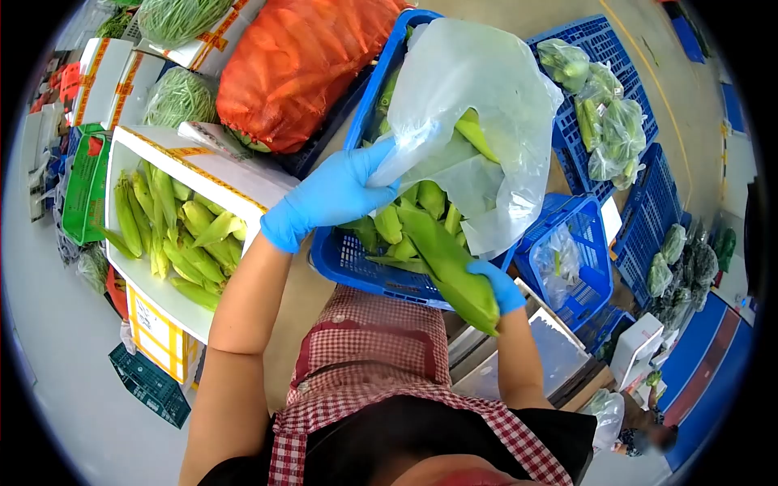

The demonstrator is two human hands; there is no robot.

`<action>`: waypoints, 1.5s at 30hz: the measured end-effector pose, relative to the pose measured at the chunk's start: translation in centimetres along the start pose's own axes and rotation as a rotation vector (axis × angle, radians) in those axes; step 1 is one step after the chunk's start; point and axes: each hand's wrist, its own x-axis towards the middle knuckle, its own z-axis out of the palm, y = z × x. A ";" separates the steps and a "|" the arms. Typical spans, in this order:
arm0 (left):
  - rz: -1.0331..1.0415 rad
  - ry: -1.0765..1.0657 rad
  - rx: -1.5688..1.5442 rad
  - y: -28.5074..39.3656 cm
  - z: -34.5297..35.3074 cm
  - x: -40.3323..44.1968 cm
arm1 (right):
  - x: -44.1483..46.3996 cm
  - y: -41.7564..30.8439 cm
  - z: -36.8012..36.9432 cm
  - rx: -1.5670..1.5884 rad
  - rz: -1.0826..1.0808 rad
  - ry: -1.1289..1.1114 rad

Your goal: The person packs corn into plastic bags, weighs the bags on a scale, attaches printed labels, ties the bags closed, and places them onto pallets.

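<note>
My left hand, in a blue glove, pinches the edge of a translucent plastic bag and holds it up over a blue crate. In my right hand, also gloved in blue, is a large ear of corn in its green husk. The ear slants across the front of the crate, its far end close to the bag's torn-looking opening. More green husked corn lies in the crate below the bag. My right fingers are partly hidden behind the ear.
To the left stands a white foam box with husked corn. Behind it are an orange mesh sack and bagged green beans. Blue crates and bagged vegetables stand at the right. A person is at the lower right.
</note>
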 end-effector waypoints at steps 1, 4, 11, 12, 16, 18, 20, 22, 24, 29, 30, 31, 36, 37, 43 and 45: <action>0.003 -0.009 0.039 0.0 -0.1 0.0 | -0.8 -1.2 0.1 0.045 -0.057 -0.048; 0.042 -0.011 0.157 0.4 0.0 -0.2 | -0.1 -5.9 1.5 0.273 -0.194 -0.194; 0.188 -0.088 0.348 -0.2 1.5 2.7 | 9.8 -8.2 -1.2 0.204 -0.464 -0.476; 0.150 -0.117 0.313 -0.3 1.4 2.8 | 9.4 -7.3 0.2 -0.001 -0.560 -0.261; 0.025 -0.127 0.419 -2.4 2.0 2.8 | 10.7 -6.9 2.1 -0.168 -0.427 0.055; 0.050 -0.091 0.289 -3.9 2.5 2.6 | 13.2 -4.9 1.5 -0.270 -0.439 0.026; 0.037 -0.072 0.165 -4.1 2.8 2.4 | 17.2 -2.8 -0.2 -0.506 -0.437 0.017; -0.007 -0.059 0.059 -2.7 2.3 2.1 | 21.9 0.1 -1.6 -0.936 -0.820 0.385; -0.024 -0.081 0.030 -1.6 1.6 1.9 | 23.6 0.6 0.2 -0.907 -1.038 0.504; 0.017 0.030 -0.236 -3.3 1.1 1.3 | 20.7 -3.8 1.4 -0.749 -0.668 0.498; 0.026 0.054 -0.283 -3.8 1.0 1.2 | 20.7 -3.9 -0.5 -0.930 -0.679 0.448; 0.036 0.083 -0.330 -4.2 0.9 1.1 | 20.4 -4.3 -2.2 -1.114 -0.687 0.389; -0.010 -0.013 -0.268 -3.8 0.7 0.9 | 14.7 -7.8 1.7 -1.054 -0.455 0.040; -0.011 -0.019 -0.275 -3.8 1.1 0.8 | 16.2 -8.7 2.9 -0.672 -0.660 0.191; 0.043 0.017 -0.236 -3.2 2.3 0.8 | 26.5 -11.6 1.9 -1.640 -0.692 0.905; 0.058 0.030 -0.265 -2.6 2.2 0.8 | 26.1 -12.4 3.0 -1.543 -0.570 0.872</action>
